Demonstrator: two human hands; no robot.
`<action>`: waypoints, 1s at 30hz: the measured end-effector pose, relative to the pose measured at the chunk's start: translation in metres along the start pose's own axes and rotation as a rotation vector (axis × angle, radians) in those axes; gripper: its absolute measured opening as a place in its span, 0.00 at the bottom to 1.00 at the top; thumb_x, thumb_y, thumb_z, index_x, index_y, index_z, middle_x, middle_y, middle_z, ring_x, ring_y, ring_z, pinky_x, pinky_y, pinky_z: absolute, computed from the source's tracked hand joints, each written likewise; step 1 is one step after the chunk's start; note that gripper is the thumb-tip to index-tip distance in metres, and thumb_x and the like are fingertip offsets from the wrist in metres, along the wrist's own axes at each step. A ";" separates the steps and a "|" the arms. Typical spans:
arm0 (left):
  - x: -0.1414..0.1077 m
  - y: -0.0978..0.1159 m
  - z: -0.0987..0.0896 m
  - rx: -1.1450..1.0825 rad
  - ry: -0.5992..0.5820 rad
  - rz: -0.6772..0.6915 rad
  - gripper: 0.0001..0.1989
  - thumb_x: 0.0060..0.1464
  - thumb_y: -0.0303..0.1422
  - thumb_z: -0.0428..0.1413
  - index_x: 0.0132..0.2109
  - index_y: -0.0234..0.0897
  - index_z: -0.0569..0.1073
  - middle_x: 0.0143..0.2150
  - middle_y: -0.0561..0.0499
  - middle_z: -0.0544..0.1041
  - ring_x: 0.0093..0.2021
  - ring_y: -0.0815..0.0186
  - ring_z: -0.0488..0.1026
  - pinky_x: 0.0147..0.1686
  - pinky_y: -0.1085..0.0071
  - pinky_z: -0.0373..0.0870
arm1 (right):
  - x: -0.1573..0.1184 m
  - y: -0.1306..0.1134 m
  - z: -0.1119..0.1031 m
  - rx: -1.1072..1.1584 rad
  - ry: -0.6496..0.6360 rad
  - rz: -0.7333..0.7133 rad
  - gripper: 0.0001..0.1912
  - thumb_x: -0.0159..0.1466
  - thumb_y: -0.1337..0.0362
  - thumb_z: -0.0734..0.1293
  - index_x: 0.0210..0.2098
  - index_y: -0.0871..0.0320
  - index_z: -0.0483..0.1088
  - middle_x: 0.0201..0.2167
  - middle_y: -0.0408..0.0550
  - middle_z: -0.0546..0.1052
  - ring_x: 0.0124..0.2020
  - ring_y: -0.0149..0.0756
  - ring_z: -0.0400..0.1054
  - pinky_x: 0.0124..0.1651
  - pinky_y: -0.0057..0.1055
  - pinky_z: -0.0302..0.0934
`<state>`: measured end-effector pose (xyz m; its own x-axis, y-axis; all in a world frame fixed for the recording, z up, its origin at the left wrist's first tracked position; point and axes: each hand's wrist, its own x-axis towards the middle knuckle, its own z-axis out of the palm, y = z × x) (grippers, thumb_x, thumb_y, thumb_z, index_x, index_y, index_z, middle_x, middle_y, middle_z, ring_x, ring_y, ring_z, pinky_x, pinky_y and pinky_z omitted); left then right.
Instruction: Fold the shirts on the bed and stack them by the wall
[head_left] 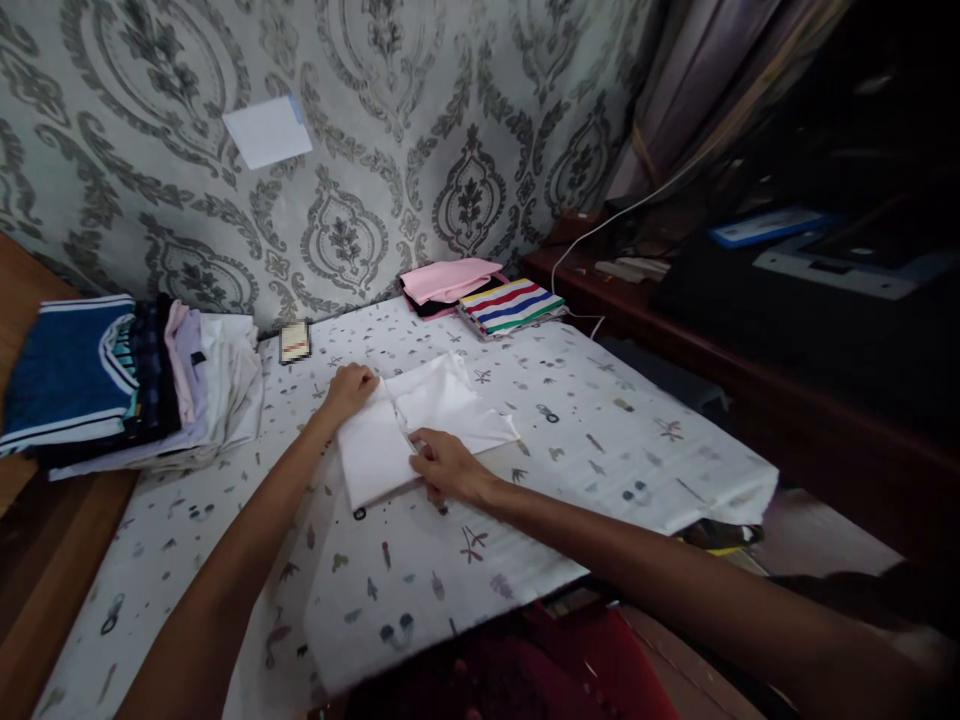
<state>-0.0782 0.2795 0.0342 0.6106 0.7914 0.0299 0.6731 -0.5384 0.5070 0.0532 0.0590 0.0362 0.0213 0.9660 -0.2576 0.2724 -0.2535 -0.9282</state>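
A white cloth (pixel 375 455), partly folded, lies on the patterned sheet (pixel 570 480) in the middle of the view. My left hand (pixel 351 390) is closed on its upper left edge. At the cloth's lower middle, my right hand (pixel 446 465) pinches the edge of a folded layer, thumb and fingers together. The cloth's loose part spreads to the right of both hands, with a pointed corner beyond my right hand.
A stack of folded clothes (pixel 75 370) sits at the left. Against the wall lie a pink folded cloth (pixel 454 280), a striped cloth (pixel 510 305) and a small card-like item (pixel 295 342). A dark wooden surface (pixel 637 310) with a white cable borders the right.
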 end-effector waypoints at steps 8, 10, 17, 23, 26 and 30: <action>-0.068 0.000 0.010 0.200 0.184 0.199 0.21 0.67 0.41 0.40 0.57 0.38 0.70 0.57 0.41 0.73 0.59 0.54 0.67 0.62 0.54 0.61 | 0.001 -0.003 -0.007 -0.051 -0.038 -0.011 0.14 0.65 0.71 0.63 0.51 0.61 0.68 0.21 0.37 0.72 0.14 0.26 0.65 0.23 0.24 0.58; -0.083 0.004 0.023 0.250 0.117 0.188 0.25 0.68 0.44 0.40 0.63 0.35 0.65 0.65 0.38 0.69 0.66 0.52 0.63 0.65 0.52 0.57 | 0.002 -0.003 -0.008 -0.073 -0.050 -0.024 0.14 0.66 0.71 0.63 0.51 0.62 0.68 0.20 0.36 0.71 0.14 0.27 0.65 0.23 0.24 0.58; -0.095 0.009 0.044 0.338 0.044 0.123 0.27 0.68 0.44 0.41 0.68 0.35 0.60 0.73 0.39 0.57 0.74 0.54 0.50 0.70 0.50 0.50 | 0.007 -0.005 -0.016 -0.265 -0.022 -0.067 0.15 0.66 0.67 0.64 0.52 0.62 0.71 0.22 0.40 0.74 0.17 0.27 0.66 0.27 0.25 0.60; -0.095 0.005 0.025 0.096 0.225 0.224 0.14 0.64 0.33 0.47 0.51 0.38 0.73 0.55 0.43 0.76 0.57 0.56 0.71 0.59 0.56 0.67 | 0.057 -0.026 -0.034 -0.683 0.216 -0.159 0.12 0.64 0.69 0.64 0.42 0.58 0.79 0.36 0.48 0.81 0.38 0.36 0.73 0.39 0.27 0.61; -0.086 0.010 0.017 0.081 0.249 0.192 0.11 0.61 0.29 0.49 0.44 0.39 0.75 0.45 0.45 0.78 0.49 0.56 0.72 0.52 0.57 0.70 | 0.085 -0.034 -0.034 -0.735 0.223 -0.146 0.12 0.62 0.71 0.64 0.37 0.58 0.80 0.41 0.50 0.81 0.45 0.38 0.72 0.41 0.26 0.61; -0.068 0.013 0.013 0.039 0.230 0.123 0.09 0.59 0.27 0.50 0.42 0.38 0.74 0.40 0.47 0.77 0.42 0.59 0.73 0.45 0.61 0.70 | 0.101 -0.035 -0.028 -0.748 0.210 -0.146 0.10 0.62 0.68 0.66 0.38 0.57 0.81 0.45 0.50 0.80 0.48 0.38 0.72 0.45 0.27 0.62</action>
<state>-0.1061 0.2152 0.0277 0.5808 0.7618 0.2870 0.6178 -0.6420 0.4541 0.0728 0.1671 0.0506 0.0960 0.9951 -0.0221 0.8593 -0.0941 -0.5028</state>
